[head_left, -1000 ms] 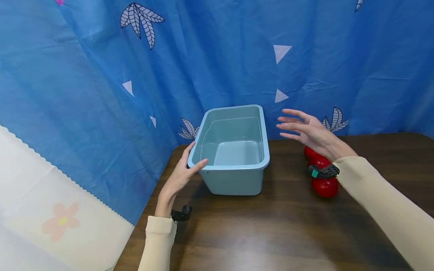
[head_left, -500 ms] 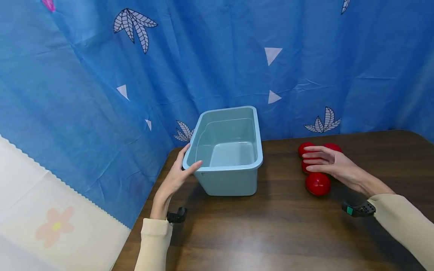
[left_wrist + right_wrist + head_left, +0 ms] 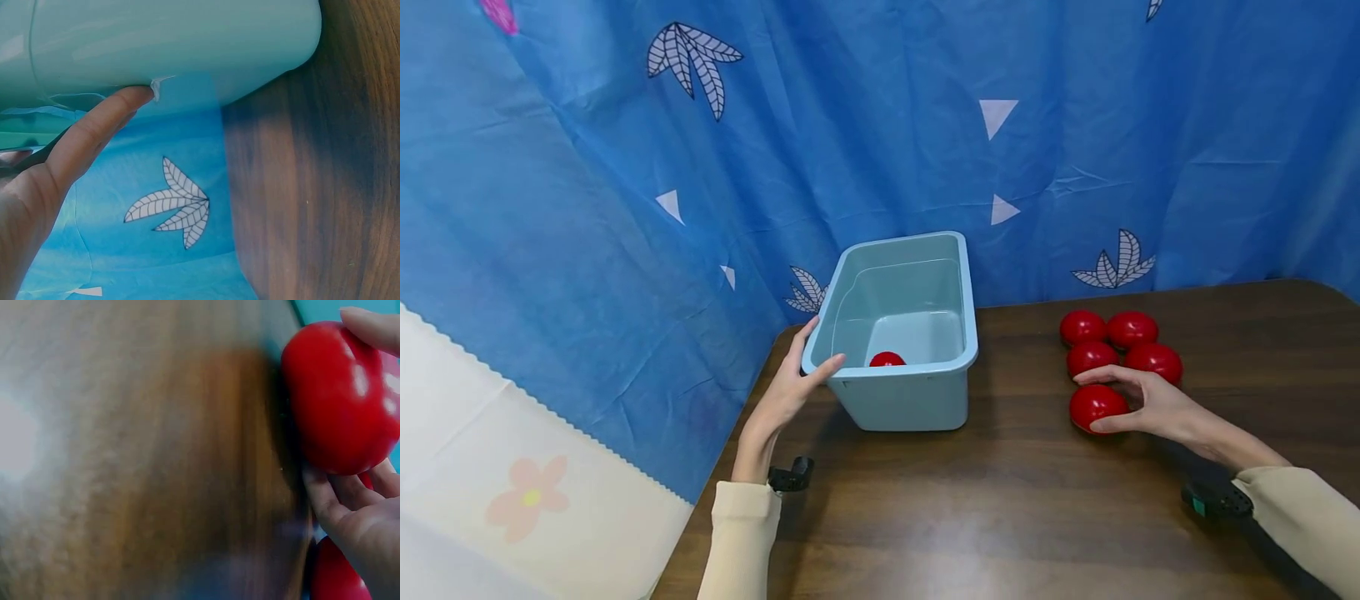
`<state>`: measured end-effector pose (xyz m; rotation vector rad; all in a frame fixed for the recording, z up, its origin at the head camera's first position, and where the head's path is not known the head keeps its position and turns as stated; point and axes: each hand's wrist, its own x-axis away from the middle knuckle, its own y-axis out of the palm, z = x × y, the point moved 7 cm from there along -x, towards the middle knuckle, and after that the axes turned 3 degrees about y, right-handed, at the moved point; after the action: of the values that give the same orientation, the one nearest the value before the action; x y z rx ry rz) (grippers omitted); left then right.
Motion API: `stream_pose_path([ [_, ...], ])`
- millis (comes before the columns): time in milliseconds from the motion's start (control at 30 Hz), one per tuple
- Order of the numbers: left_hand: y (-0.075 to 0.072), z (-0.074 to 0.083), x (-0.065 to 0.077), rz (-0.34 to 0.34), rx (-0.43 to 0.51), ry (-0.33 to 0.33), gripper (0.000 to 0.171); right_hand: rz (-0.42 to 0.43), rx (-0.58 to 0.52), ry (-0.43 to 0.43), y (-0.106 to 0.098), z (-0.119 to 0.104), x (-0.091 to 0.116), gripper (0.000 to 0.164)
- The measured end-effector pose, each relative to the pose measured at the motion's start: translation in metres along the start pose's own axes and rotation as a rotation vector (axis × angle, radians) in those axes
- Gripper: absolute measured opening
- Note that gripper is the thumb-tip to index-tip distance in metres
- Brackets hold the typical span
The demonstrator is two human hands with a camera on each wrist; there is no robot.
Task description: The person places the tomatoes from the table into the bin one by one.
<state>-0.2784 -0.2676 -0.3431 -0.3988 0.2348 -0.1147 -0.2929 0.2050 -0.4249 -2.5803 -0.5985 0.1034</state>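
Left hand [image 3: 781,405] pinches the tub [image 3: 910,402], right hand [image 3: 1161,407] the near red fruit [image 3: 1093,405], perhaps a tomato; glossy skin could cause slipping.

Both sleeves [image 3: 741,537] are cream; beside each cuff [image 3: 747,500] is a black device [image 3: 792,476], the right with green mark [image 3: 1198,507].

Glossy fruit [image 3: 1093,406], smooth plastic bin [image 3: 910,402]

Glare Meets Blur

Bright, even light fills the head view, and there's a pale glare glowing on the near bench [image 3: 955,533]! Over to the right wrist: grain smears, white highlights flash on the red object [image 3: 337,400]. Left wrist: hazy, with dark shadow beside the tub [image 3: 175,44].
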Motion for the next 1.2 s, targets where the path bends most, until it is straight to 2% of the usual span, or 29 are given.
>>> stream_pose_path([
  [233,-0.001,-0.001,0.0,-0.001,-0.008,0.014,0.085,0.02,0.077,-0.051,0.005,0.001,0.002,0.063],
  [333,0.0,-0.001,0.0,-0.007,-0.009,0.015,0.085,0.023,0.085,-0.073,0.006,0.0,0.004,0.063],
  [467,0.0,0.0,0.0,-0.006,-0.008,0.014,0.085,0.03,0.075,-0.061,0.007,-0.001,0.005,0.063],
  [567,-0.001,0.0,0.0,-0.003,-0.006,0.018,0.085,0.034,0.018,-0.031,0.005,-0.001,0.006,0.065],
  [800,0.0,0.001,-0.001,-0.008,0.001,0.014,0.086,0.063,-0.193,0.018,-0.008,0.002,0.006,0.059],
  [967,0.0,0.002,-0.001,-0.008,0.009,0.014,0.087,0.063,-0.32,0.016,-0.014,-0.006,0.002,0.057],
  [1200,0.0,0.002,-0.001,-0.009,-0.005,0.0,0.088,0.05,-0.548,0.083,-0.018,-0.018,-0.008,0.056],
])
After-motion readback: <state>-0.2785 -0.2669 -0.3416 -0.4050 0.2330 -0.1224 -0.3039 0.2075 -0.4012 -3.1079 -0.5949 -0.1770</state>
